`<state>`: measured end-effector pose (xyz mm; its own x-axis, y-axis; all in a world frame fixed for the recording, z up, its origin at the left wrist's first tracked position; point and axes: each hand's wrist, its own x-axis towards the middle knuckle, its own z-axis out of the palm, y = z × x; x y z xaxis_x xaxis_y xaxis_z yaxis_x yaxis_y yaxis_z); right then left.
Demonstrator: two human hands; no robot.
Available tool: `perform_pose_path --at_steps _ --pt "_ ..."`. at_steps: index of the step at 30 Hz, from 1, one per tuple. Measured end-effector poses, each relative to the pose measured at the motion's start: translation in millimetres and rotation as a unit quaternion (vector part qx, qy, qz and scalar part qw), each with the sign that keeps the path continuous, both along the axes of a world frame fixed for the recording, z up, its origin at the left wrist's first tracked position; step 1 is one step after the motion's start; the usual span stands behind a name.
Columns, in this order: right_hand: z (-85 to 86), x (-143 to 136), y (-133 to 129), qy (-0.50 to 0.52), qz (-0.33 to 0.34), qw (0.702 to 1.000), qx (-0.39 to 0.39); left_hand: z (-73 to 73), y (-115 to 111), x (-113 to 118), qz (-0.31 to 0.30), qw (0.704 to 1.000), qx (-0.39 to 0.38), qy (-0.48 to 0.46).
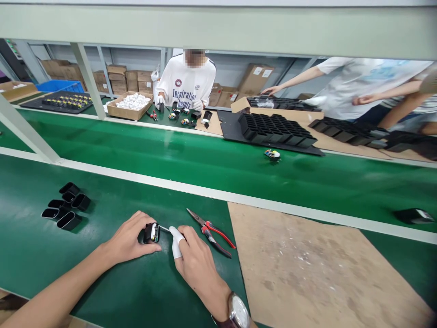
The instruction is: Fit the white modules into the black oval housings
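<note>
My left hand [134,239] grips a small black plastic housing [147,233], whose open end faces right and shows a white part and bits of a circuit board inside. My right hand [191,250], with white finger cots on thumb and finger, pinches a thin metal tool [164,228]. The tool's tip touches or nearly touches the upper edge of the housing; its kind is unclear, since the fingers cover the handle. Red-and-black needle-nose pliers [210,231] lie on the green bench just right of my right hand.
Several empty black housings [68,205] stand at left. A worn cardboard sheet [307,259] covers the bench at right. On the green conveyor [164,155] beyond lie a circuit assembly [272,155] and a black unit [414,215]. Co-workers sit opposite, near black trays [276,130] and a box of white parts [131,102].
</note>
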<state>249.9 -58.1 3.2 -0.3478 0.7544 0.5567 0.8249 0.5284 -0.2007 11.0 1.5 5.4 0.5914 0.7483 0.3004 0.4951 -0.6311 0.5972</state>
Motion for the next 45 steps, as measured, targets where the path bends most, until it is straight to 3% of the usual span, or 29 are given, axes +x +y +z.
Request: perform_pose_path --at_steps 10,26,32,45 --pt "-1.5 1.0 -1.1 -0.035 0.002 0.999 -0.008 1.9 -0.6 1.9 -0.014 1.000 -0.002 0.004" --pt "11.2 3.0 -0.1 -0.037 0.025 0.999 0.013 -1.8 1.3 0.5 -0.056 0.998 -0.002 0.016" --pt "8.6 6.5 -0.5 0.008 0.031 0.999 0.025 -3.7 2.8 -0.7 -0.053 0.999 -0.001 0.003" --pt "8.7 -0.3 -2.9 -0.011 0.033 0.999 0.029 -3.2 2.4 -1.4 -0.074 0.997 -0.021 -0.005"
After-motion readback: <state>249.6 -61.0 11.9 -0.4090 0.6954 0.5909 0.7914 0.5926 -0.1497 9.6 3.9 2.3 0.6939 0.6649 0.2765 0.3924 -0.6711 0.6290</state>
